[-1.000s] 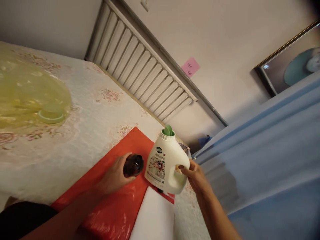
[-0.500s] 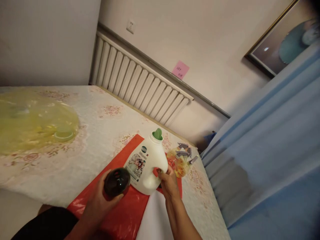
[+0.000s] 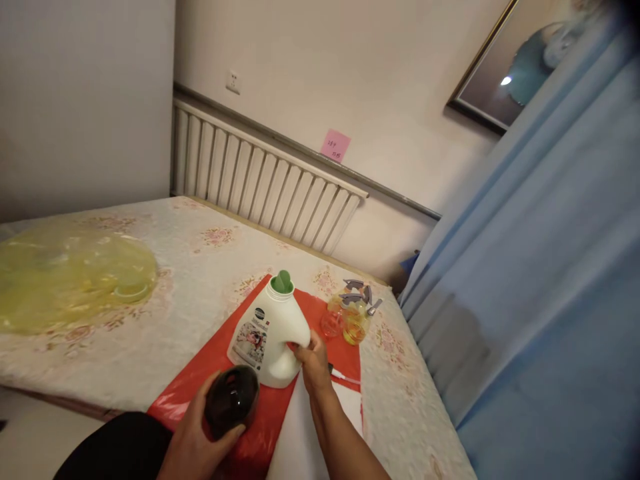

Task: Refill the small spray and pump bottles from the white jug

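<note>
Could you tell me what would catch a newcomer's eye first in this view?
Most striking is the white jug with its green spout, standing on the red sheet near the table's front edge; the right hand grips its handle. Just in front, the left hand holds a dark rounded cap above the sheet. Far left on the floral tablecloth lies a crumpled yellow plastic bag.

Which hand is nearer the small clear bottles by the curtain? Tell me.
Right. The right hand grips the white jug just left of the clear bottles; the left hand holds the dark cap, farther away.
</note>
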The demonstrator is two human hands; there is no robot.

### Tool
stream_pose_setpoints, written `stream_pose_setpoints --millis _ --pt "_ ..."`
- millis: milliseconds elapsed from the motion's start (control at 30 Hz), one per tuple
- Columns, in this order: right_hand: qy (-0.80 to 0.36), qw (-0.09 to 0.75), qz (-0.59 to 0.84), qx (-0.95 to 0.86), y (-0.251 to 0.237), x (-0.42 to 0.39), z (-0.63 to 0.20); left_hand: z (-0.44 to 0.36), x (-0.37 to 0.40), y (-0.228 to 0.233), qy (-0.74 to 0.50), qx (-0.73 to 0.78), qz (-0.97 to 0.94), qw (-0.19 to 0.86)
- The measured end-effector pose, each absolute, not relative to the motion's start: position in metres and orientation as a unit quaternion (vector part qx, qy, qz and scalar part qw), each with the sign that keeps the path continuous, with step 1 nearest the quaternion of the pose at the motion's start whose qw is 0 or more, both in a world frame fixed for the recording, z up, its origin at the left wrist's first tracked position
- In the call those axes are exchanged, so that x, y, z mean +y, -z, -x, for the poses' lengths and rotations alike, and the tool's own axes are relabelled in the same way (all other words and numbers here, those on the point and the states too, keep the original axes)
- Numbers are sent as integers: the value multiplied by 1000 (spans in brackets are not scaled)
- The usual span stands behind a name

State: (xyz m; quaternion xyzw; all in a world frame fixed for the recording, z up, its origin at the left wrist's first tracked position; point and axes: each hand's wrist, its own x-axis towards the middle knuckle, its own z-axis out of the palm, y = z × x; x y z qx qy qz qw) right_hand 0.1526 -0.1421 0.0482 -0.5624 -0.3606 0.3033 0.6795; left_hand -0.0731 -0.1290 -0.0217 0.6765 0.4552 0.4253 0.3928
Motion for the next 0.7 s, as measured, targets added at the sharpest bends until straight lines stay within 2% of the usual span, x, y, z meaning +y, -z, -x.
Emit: stream_pose_setpoints --millis 233,367,700 --pt "-263 648 595 -395 -43 -152 -162 57 -138 23 -405 434 -711 376" --pt "-222 645 639 -355 -34 -181 -164 48 -142 18 -396 424 -722 377" --pt "-283 569 682 -362 -7 -248 -145 29 -145 26 -381 406 -728 399"
